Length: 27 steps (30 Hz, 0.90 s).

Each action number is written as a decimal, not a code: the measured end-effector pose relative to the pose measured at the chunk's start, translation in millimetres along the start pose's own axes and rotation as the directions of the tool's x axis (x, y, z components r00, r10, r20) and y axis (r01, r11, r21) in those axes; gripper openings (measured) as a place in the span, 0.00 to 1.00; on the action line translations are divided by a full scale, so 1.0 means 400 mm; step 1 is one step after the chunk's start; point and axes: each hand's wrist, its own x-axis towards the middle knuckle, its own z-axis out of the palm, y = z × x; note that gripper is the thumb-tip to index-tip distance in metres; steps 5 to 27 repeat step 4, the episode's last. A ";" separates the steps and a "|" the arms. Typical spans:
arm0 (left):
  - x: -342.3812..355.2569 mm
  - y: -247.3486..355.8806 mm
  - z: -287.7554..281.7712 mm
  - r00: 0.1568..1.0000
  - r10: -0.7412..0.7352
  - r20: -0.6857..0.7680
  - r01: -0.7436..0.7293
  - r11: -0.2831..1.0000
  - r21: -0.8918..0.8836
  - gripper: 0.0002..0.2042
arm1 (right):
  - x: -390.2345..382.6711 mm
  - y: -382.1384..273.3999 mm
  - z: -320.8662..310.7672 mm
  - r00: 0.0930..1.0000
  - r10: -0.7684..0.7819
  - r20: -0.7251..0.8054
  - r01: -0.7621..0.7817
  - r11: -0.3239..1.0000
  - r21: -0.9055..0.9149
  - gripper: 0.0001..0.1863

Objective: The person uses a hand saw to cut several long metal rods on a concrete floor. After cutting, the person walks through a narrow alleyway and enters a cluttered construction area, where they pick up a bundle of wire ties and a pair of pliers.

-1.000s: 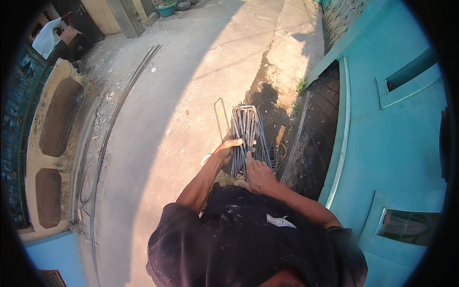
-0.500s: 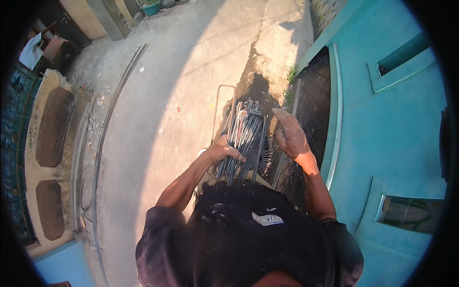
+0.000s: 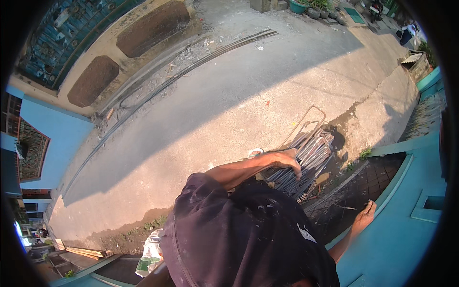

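A bundle of bent steel bars (image 3: 311,150), grey with rusty patches, stands in front of me, with one longer rectangular loop (image 3: 313,115) sticking out at its far end. My left hand (image 3: 289,160) lies over its near left side, fingers curled around the bars. Out to the right, apart from the bundle, is my right hand (image 3: 364,217), close to the turquoise wall. Its fingers are bent together, and what they hold, if anything, is too small to make out. A thin pale strip (image 3: 344,207) shows just left of that hand.
The turquoise wall (image 3: 406,191) borders dark tiled ground (image 3: 373,179) on my right. Long thin bars (image 3: 158,91) lie along the far side of the concrete lane (image 3: 191,129). Behind me on the left sits a white and green sack (image 3: 150,253). Potted plants (image 3: 318,7) stand far off.
My view has swung to the left. My right hand has moved from beside the bundle out toward the turquoise wall, its fingers now bent. My left hand stays on the bars.
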 end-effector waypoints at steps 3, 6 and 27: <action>0.002 -0.009 -0.024 0.999 0.012 -0.037 -0.006 0.988 0.156 0.30 | 0.008 0.411 0.014 0.949 0.201 0.242 -0.225 0.971 0.077 0.15; -0.012 -0.029 -0.042 0.999 0.014 -0.039 -0.007 0.982 0.186 0.27 | 0.046 0.399 0.072 0.946 0.166 0.279 -0.201 0.974 0.100 0.15; -0.012 -0.029 -0.042 0.999 0.014 -0.039 -0.007 0.982 0.186 0.27 | 0.046 0.399 0.072 0.946 0.166 0.279 -0.201 0.974 0.100 0.15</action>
